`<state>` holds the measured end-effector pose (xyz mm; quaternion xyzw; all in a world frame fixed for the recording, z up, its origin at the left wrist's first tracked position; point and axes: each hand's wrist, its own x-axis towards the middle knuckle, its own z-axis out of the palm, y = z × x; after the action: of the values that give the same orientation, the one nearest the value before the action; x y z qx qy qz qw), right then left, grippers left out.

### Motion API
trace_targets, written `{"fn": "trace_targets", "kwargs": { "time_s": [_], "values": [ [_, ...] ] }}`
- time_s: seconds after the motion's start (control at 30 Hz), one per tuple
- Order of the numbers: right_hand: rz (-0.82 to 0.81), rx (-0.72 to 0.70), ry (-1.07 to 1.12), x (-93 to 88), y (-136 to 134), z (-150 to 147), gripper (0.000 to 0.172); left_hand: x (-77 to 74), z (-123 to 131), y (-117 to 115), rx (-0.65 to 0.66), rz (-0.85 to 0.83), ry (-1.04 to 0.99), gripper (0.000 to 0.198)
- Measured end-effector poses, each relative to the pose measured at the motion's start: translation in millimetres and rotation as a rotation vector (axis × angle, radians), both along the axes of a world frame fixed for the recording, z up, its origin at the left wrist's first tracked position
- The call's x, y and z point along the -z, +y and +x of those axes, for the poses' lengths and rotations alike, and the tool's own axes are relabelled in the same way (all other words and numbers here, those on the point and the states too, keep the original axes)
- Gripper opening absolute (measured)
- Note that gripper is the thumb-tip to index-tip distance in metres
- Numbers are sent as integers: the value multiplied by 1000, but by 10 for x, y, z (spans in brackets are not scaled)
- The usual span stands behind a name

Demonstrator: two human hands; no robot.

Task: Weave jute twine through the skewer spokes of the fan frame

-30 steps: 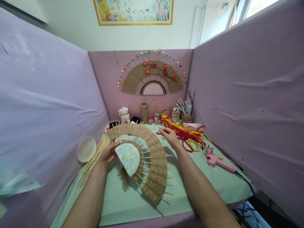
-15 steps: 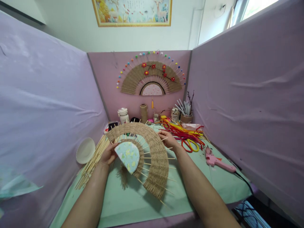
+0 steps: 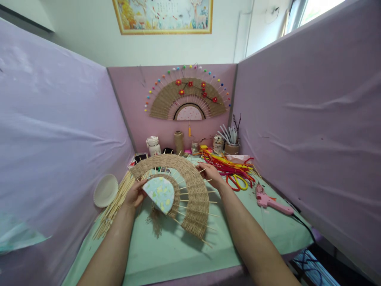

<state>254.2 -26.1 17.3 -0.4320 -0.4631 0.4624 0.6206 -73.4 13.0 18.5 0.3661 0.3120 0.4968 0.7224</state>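
Tilting above a pale green tabletop (image 3: 178,270), one woven twine fan (image 3: 196,194) is at the centre, its thin sticks poking past the outer edge. A pale blue, yellow-patterned half-moon panel (image 3: 160,194) sits at its inner curve, with one twine fringe (image 3: 155,222) hanging beneath.

Two bare hands are at the fan. The left hand (image 3: 136,194) has closed fingers on the corner beside the panel, pinching it. The right hand (image 3: 209,173) is at the upper outer edge, fingers bent nearly together; whether they grip a stick or only touch it, I cannot tell.

The fan covers the middle of the tabletop and partly hides a dark object at back left. Left of it, a bundle of loose sticks (image 3: 113,206), too many to count, runs beside the left forearm, next to one white dish (image 3: 105,191). Right of it are a heap of red, orange and yellow fuzzy stems (image 3: 226,167) and one pink glue gun (image 3: 269,202).

Along the back stand one white lidded jar (image 3: 154,146), one twine spool (image 3: 179,143), one small glass jar (image 3: 195,148), one patterned jar (image 3: 218,143) and one brown pot (image 3: 231,149) of pale sticks and dark twigs. Above hangs a second fan (image 3: 160,99) with seven red blossoms, one smaller.
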Motion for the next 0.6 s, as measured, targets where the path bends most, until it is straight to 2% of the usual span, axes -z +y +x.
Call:
{"fn": "trace_targets", "kwargs": {
  "time_s": [0.17, 0.33, 0.6],
  "values": [
    [37, 133, -82, 23, 17, 22, 51, -23, -6, -11, -42, 13, 24, 34],
    [103, 249, -171, -14, -5, 17, 50, -39, -11, -11, -76, 14, 18, 28],
    [205, 271, -299, -93, -97, 76, 43, -34, -18, -4, -90, 27, 21, 33]
  ]
}}
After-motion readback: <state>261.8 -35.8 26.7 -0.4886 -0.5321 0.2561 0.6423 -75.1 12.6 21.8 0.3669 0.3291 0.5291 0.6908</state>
